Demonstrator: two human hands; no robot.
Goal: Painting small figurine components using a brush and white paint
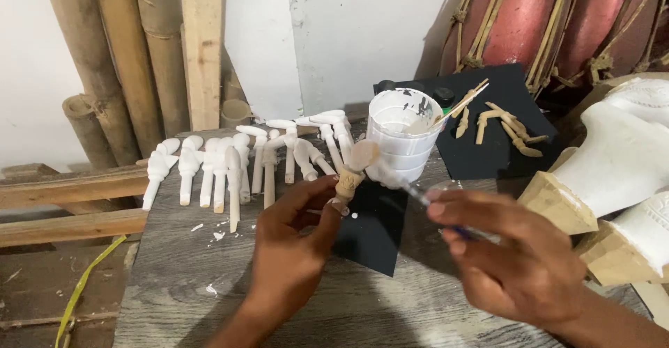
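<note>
Up close, I see my left hand (296, 243) pinching a small carved wooden piece (352, 170) by its base, thumb and fingers closed on it, just in front of the white cup (401, 142). The piece stands nearly upright above a black sheet (373, 233) on the grey worktop (181, 278), its top paler than its tan lower end. My right hand (519, 261) is clenched around a thin brush (411, 191), whose tip reaches toward the piece; the motion blur leaves me unable to tell whether bristles touch wood.

Behind the left hand, a row of white-coated carved pieces (237, 163) lies fanned across the worktop's far edge, some overlapping. The cup, smeared with white paint, holds a stick (463, 102) leaning over its rim. Beyond the cup, several bare wooden pieces (509, 128) rest on a second black sheet (505, 97).

At right, large white carvings (613, 160) with raw wooden bases sit just beside the right hand. Bamboo poles (111, 55) lean against the wall at left, and red drums (550, 20) laced with cord stand in the far right corner. White flecks dot the worktop near the row.
</note>
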